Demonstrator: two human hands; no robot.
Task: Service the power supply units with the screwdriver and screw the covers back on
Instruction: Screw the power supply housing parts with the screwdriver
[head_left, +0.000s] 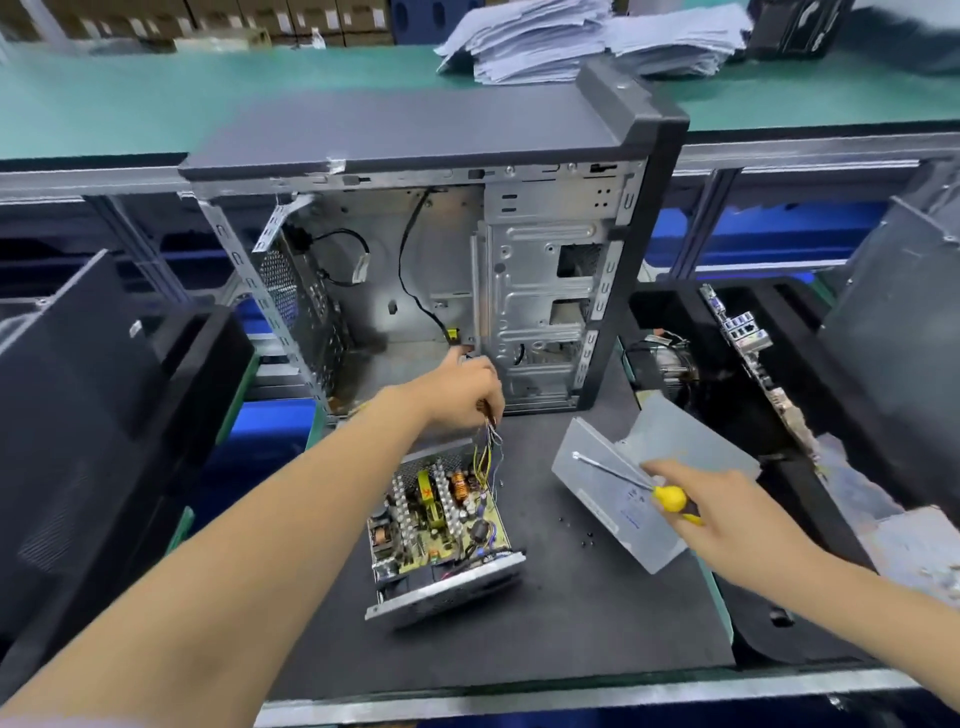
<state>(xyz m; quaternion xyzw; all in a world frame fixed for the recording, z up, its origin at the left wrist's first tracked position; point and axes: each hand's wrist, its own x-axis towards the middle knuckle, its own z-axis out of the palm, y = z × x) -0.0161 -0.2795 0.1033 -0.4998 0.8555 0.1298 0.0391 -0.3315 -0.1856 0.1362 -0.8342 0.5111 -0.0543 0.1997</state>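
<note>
Electronics repair workshop: long green-topped aluminium-framed workbench (156, 98), gutted grey steel computer tower case (415, 249), stacked white paper sheets (545, 41), brown cardboard cartons (208, 15) behind.

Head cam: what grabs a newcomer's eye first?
The open power supply unit at centre of the black mat, circuit board bared, its wires gripped by the left hand. Right hand holds the yellow-handled screwdriver over the loose cover. Behind stands an empty computer case.

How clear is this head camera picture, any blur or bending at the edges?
Head view: wide-angle bend curves the bench rail and arms at the edges; the paper stack and top right corner are smeared; the open power supply unit, screwdriver and computer case are fairly sharp; lighting is even.
</note>
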